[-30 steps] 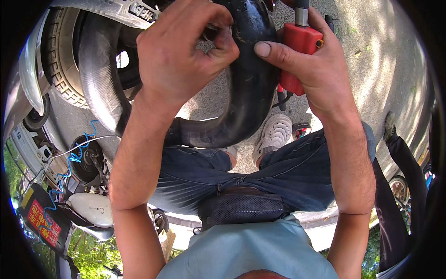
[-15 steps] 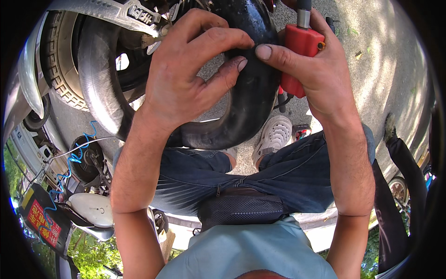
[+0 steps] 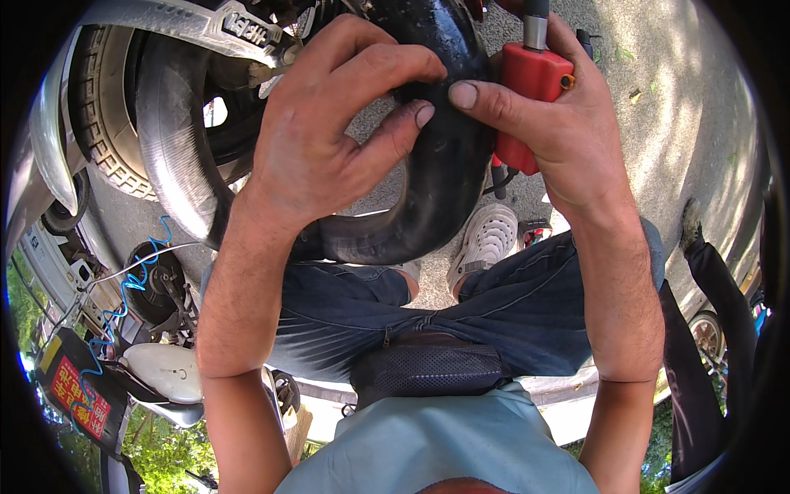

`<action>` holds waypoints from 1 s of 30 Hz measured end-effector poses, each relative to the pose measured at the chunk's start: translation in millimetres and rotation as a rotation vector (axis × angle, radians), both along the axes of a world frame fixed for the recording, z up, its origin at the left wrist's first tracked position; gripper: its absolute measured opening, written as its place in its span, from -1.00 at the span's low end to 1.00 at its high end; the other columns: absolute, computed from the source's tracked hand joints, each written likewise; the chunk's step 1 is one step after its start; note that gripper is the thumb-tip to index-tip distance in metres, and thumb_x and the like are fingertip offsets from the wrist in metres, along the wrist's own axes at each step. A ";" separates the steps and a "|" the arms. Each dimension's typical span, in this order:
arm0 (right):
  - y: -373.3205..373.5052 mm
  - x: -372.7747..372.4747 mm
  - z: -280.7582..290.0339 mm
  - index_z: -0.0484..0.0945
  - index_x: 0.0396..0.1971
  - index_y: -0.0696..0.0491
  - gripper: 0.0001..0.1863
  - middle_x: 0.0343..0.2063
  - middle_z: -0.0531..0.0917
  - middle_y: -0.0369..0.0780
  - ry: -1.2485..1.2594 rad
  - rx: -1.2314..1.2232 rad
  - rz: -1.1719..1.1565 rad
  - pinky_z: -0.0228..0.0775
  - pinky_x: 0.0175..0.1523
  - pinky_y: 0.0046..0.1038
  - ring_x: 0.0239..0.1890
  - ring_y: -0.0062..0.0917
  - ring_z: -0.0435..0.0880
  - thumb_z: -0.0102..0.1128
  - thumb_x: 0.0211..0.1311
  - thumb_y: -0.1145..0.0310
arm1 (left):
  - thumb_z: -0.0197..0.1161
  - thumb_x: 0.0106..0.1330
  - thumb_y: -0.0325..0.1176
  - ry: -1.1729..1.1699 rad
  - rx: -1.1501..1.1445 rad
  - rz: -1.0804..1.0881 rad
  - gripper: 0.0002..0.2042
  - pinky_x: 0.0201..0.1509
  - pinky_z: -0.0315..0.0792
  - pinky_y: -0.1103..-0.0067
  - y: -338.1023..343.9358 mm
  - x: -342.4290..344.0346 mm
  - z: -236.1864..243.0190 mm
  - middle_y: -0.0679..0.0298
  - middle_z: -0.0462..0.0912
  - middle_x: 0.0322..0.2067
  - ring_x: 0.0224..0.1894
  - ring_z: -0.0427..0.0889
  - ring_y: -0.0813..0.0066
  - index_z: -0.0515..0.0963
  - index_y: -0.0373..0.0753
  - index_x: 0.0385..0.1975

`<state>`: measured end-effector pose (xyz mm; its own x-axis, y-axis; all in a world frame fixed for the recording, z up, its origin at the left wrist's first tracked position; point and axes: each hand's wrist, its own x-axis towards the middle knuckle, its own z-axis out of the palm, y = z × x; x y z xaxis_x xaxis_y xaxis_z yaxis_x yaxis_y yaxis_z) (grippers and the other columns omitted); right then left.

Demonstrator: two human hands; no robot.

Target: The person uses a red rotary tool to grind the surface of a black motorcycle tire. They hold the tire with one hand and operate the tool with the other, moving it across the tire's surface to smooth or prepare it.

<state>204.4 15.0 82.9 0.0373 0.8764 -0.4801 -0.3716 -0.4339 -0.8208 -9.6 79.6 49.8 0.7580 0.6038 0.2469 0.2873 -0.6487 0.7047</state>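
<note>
A shiny black inner tube (image 3: pixel 448 165), puffed round with air, rises in front of my knees. My left hand (image 3: pixel 329 123) is at its near right section, thumb and index finger apart. The index fingertip rests at the tube's surface, and the other fingers bend over beyond it, partly hidden. In my right hand (image 3: pixel 568 140) is a red hand-held power tool (image 3: pixel 535 74) with a metal collar at its top end. My right thumb stretches across to the black rubber, close to the left fingertips. The other right fingers pass behind the tool, mostly out of sight.
A motorcycle wheel with a knobbly tyre (image 3: pixel 111 123) stands at the left, below a silver metal arm (image 3: pixel 189 25). A coiled blue air hose (image 3: pixel 136 280) hangs farther left. Another person's dark-trousered leg (image 3: pixel 716 280) is at the right. My grey clog (image 3: pixel 485 239) is under the tube.
Both hands stay almost in place. The right thumb has shifted slightly left across the rubber, and the red tool has moved a touch left with it.
</note>
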 end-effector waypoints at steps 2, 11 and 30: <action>-3.0 -0.8 -4.3 0.23 0.44 0.19 -0.10 0.06 0.68 -0.16 -0.059 0.043 0.011 0.60 0.13 -0.49 -0.02 -0.59 0.69 0.60 0.17 0.51 | 0.50 0.12 -0.59 0.005 0.004 -0.003 -0.67 -0.11 0.55 0.51 -0.1 -1.9 -0.3 0.21 0.69 -0.19 -0.15 0.66 0.31 0.65 -0.28 -0.10; -0.5 -4.6 -8.5 0.25 0.43 0.18 -0.12 0.01 0.69 -0.19 0.001 -0.019 -0.043 0.60 0.08 -0.51 -0.06 -0.62 0.68 0.60 0.17 0.52 | 0.50 0.12 -0.59 -0.059 -0.035 0.001 -0.69 -0.10 0.56 0.50 -0.9 -1.5 -5.5 0.21 0.70 -0.24 -0.13 0.66 0.30 0.66 -0.28 -0.11; -2.3 -5.6 -10.8 0.28 0.40 0.17 -0.14 0.06 0.67 -0.20 -0.134 0.057 -0.004 0.57 0.15 -0.49 -0.01 -0.60 0.67 0.61 0.16 0.51 | 0.52 0.04 -0.62 0.015 0.115 0.099 -0.67 -0.16 0.61 0.53 -4.6 7.3 8.1 0.17 0.74 -0.25 -0.21 0.73 0.33 0.71 -0.31 -0.14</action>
